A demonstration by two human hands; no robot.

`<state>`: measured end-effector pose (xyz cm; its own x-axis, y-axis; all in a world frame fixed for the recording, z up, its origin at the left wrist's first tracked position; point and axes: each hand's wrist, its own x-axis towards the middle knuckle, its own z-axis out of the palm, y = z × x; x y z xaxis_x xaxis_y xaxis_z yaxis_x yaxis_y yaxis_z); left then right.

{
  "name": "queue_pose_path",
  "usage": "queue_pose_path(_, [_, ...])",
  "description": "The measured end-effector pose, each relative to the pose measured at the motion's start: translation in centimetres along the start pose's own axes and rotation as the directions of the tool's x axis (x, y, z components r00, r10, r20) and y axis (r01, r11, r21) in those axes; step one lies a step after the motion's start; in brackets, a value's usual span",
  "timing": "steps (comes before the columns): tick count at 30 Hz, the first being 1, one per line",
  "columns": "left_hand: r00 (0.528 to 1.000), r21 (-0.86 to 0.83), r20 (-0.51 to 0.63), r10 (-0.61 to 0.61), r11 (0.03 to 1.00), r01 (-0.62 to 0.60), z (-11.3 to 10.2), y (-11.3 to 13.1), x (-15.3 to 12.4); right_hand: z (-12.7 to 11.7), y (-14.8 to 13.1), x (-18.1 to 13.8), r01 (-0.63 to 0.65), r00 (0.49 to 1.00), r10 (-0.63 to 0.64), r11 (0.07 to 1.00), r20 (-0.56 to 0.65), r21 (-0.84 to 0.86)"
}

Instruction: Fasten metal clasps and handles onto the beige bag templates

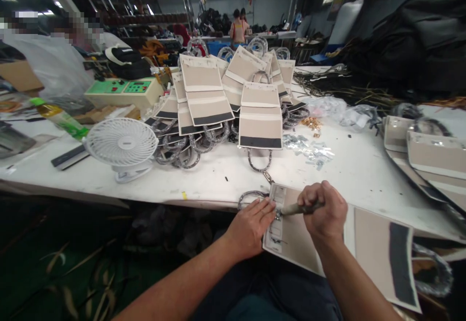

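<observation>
A beige bag panel [296,243] with a dark strip at its right end lies across the table's front edge, its right part jutting over my lap. My left hand [249,228] rests flat on the panel's left end, fingers stretched out beside a small metal fitting [278,215]. My right hand [325,211] is closed in a fist round a stick-like tool [294,209]; its pale tip points left at the fitting. Whether the tip touches is hard to tell. A plastic-wrapped loop handle [251,194] shows past my left fingers, and another wrapped handle [435,275] hangs at the right end.
Behind my hands lies a pile of similar panels [260,122]. Small metal plates [309,151] and gold-coloured pieces [311,124] are scattered beside it. A white fan [124,143], a bottle [60,117] and a green-topped machine [125,92] stand left. More panels [437,158] lie right.
</observation>
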<state>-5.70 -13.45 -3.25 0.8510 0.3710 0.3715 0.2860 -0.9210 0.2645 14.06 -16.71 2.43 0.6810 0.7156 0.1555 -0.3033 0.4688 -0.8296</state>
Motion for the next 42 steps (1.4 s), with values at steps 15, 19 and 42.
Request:
queue_pose_path(15, [0.999, -0.091, -0.031, 0.004, 0.996, -0.007, 0.2, 0.0, -0.3, 5.4, -1.8, 0.6, 0.165, 0.86, 0.175, 0.792, 0.479, -0.587])
queue_pose_path(19, [0.998, -0.125, -0.011, -0.056, 0.991, 0.055, -0.3, 0.3, 0.0, 5.7, -1.7, 0.4, 0.204, 0.811, 0.194, 0.79, 0.551, -0.578])
queue_pose_path(42, [0.998, -0.099, -0.023, -0.053, 0.994, 0.051, -0.5, 0.2, 0.1, 1.4, -0.6, -0.7, 0.169, 0.903, 0.039, 0.884, 0.428, -0.436])
